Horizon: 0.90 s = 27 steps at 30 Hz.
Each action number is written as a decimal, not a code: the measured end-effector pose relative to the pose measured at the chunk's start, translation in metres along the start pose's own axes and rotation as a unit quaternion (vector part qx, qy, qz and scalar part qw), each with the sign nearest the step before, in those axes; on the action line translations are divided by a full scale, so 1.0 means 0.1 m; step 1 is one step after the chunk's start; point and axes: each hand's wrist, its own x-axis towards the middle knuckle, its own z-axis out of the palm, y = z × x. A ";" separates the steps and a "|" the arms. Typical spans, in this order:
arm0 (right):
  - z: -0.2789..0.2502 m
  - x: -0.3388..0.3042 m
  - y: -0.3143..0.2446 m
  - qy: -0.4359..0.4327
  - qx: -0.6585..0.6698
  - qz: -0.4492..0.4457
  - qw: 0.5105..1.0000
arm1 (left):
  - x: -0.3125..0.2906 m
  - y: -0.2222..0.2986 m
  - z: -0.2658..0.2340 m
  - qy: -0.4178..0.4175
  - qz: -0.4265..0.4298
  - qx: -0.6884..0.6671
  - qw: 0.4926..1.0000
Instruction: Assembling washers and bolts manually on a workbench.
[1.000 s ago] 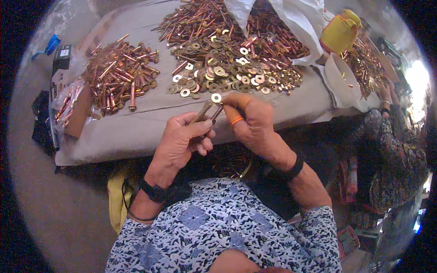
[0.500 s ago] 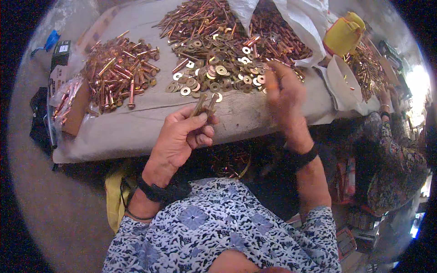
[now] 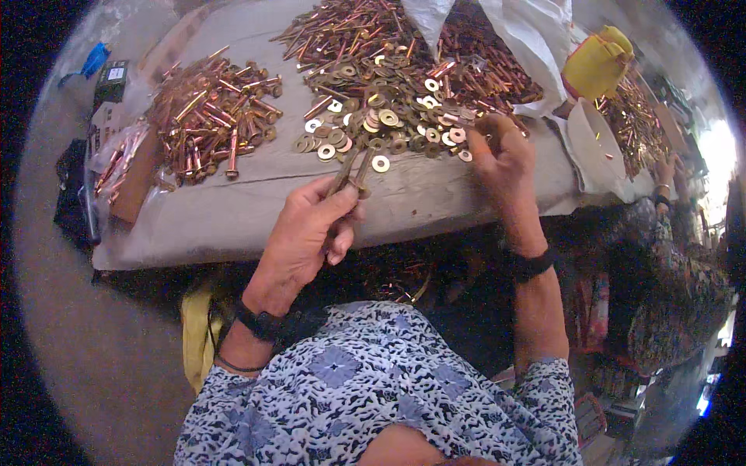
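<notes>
My left hand [image 3: 305, 221], at the table's near edge, pinches a couple of brass-coloured bolts [image 3: 361, 167] between thumb and fingers, their shanks pointing up and away. Just beyond them spreads a heap of flat round washers [image 3: 388, 118]. My right hand [image 3: 509, 167] is at the right side of this heap, fingers curled together and slightly blurred. What looks like a bolt shank [image 3: 458, 121] shows at its fingertips. Behind the washers rises a large pile of coppery bolts [image 3: 350, 35], which continues to the right [image 3: 489, 81].
Another bolt pile [image 3: 214, 116] lies at the left, beside a cardboard box [image 3: 134, 182] with bagged bolts. White sacking [image 3: 517, 39] covers part of the back pile. A yellow bag [image 3: 598, 62] and a white container [image 3: 592, 140] stand right, near another person's hand [image 3: 665, 171].
My right hand has shifted slightly right and down, its fingers drawn closer together. My left hand keeps its hold on the bolts. The whole view has shifted a little.
</notes>
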 end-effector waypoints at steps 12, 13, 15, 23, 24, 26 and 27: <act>-0.05 -0.24 -0.45 -0.143 0.415 0.215 0.872 | -0.08 0.03 0.07 0.031 0.016 0.205 0.978; -0.05 -0.25 -0.46 -0.146 0.421 0.213 0.870 | -0.08 0.02 0.07 0.033 0.016 0.213 0.976; -0.05 -0.27 -0.50 -0.144 0.447 0.217 0.856 | -0.08 0.01 0.08 0.035 0.016 0.230 0.973; -0.06 -0.30 -0.48 -0.150 0.454 0.223 0.849 | -0.07 -0.03 0.08 0.028 0.049 0.280 0.958; -0.07 -0.30 -0.48 -0.158 0.445 0.226 0.852 | -0.07 -0.04 0.08 0.029 0.056 0.290 0.955; -0.07 -0.31 -0.48 -0.166 0.442 0.232 0.851 | -0.05 -0.08 0.06 0.032 0.054 0.291 0.955; -0.07 -0.32 -0.47 -0.165 0.447 0.234 0.847 | -0.05 -0.08 0.05 0.033 0.054 0.292 0.954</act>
